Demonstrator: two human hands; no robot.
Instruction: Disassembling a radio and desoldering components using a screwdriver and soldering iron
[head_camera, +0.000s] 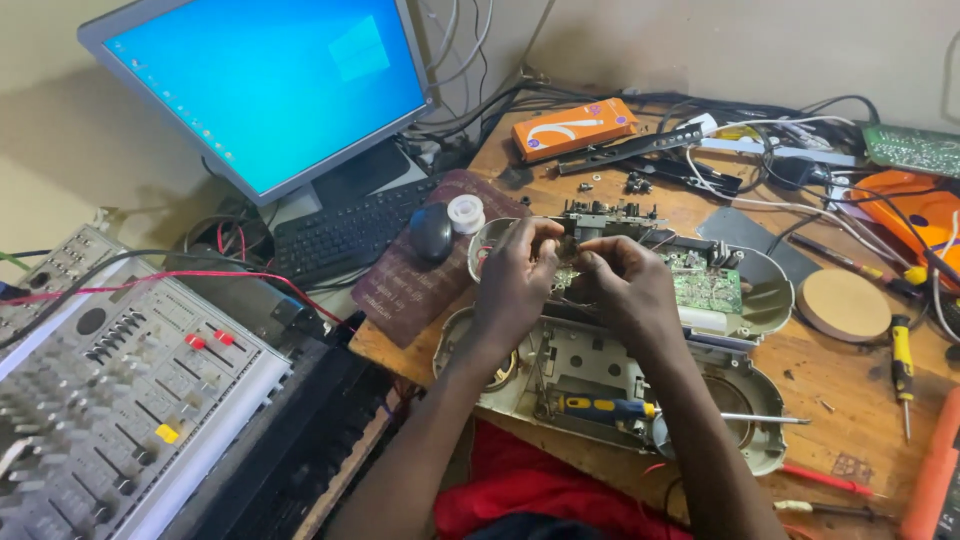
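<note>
An opened grey portable radio casing (600, 385) lies on the wooden bench, with its green circuit board (705, 288) and metal tape mechanism (610, 215) exposed. My left hand (515, 275) and my right hand (620, 280) meet over the middle of the casing, fingertips pinched together on a small part between them. What that part is stays hidden by the fingers. A blue and yellow screwdriver (620, 408) rests inside the lower half of the casing, just below my forearms.
A lit monitor (270, 85) and black keyboard (345, 230) stand at the back left, a grey audio mixer (110, 400) at the left. An orange box (573, 127), solder spool (465, 214), round wooden disc (845, 303), yellow screwdriver (902, 365) and tangled cables surround the radio.
</note>
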